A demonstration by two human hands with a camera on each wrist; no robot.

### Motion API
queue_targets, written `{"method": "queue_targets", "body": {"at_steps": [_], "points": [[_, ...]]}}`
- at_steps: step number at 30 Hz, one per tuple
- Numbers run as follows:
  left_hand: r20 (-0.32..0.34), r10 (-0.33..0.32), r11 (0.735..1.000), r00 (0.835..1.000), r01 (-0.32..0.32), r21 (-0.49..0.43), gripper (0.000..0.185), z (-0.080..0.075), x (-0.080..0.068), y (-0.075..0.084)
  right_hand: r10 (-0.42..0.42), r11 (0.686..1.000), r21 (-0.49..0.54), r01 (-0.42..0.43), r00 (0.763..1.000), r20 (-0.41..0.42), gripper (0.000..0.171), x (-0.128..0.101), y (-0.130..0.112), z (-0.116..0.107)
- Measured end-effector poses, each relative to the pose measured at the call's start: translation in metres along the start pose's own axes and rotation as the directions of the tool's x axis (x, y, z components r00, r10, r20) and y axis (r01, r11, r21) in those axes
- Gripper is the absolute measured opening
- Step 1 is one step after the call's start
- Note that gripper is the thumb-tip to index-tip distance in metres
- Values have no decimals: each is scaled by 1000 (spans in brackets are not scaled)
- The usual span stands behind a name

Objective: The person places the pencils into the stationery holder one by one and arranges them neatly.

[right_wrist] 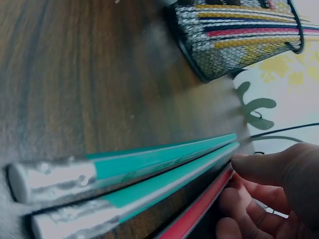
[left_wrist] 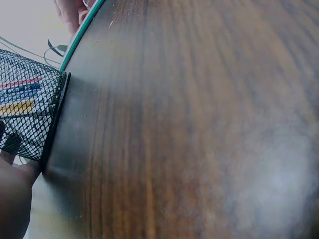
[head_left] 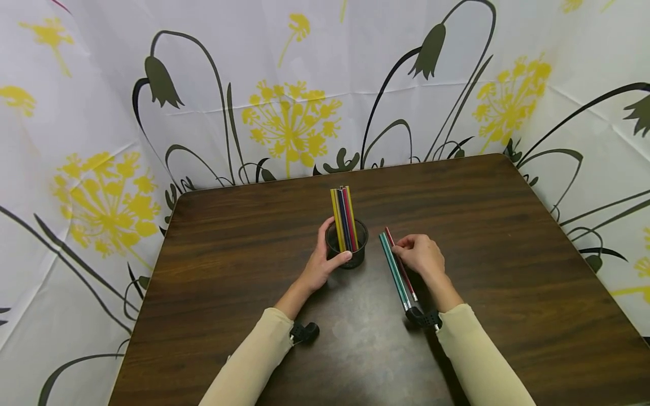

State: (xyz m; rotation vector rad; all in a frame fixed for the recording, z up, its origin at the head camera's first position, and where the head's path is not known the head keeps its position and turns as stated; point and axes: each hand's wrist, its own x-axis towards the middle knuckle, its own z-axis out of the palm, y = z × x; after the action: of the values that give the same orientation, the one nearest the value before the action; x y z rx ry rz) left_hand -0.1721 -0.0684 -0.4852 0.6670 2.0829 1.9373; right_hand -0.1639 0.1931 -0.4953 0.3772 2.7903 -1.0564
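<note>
Step in hand, judged: lifting a pencil from the loose row into the cup. To do it well, keep the cup braced, pinch a single pencil near its upper end, raise it clear of its neighbours, then tip it upright before lowering it past the rim.

Left hand (head_left: 325,260): grip closed around the mesh pencil cup (head_left: 347,244), thumb across the near wall, fingers round the left side; steadies it on the tabletop (head_left: 228,265).

Mesh pencil cup: black wire mesh, round, upright, near the tabletop's middle. Holds a tight bundle of pencils (head_left: 344,217), yellow, dark blue and red, leaning slightly away.

Loose pencils (head_left: 398,270): two teal, one red, lying side by side just right of the cup, silver ferrules and white erasers toward the person. Painted sides look smooth and faceted.

Right hand (head_left: 420,254): fingertips curled onto the far ends of the loose pencils, touching the red one; whether it already pinches one cannot be told.
</note>
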Motion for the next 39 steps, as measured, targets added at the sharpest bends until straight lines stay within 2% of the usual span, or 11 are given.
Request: {"method": "queue_targets", "body": {"at_steps": [10,17,23,30,39], "points": [[6,-7,1000,1000,7,-8,83,0,0,-1,-5,996,-87,4,1000,-10,19,2,-2,0],[7,-9,1000,1000,9,-4,83,-1,1,1,-71,970,-236,60,997,-39,16,0,-10,-3],[4,-14,1000,1000,14,5,83,0,0,2,-72,960,-275,60,997,-31,12,1,-10,-2],[9,4,1000,1000,-4,14,82,0,0,3,-49,968,-248,39,998,-37,13,2,-7,-8],[8,28,1000,1000,-28,-7,83,0,1,-1,-32,995,-98,27,999,-43,16,2,-10,-29]]}}
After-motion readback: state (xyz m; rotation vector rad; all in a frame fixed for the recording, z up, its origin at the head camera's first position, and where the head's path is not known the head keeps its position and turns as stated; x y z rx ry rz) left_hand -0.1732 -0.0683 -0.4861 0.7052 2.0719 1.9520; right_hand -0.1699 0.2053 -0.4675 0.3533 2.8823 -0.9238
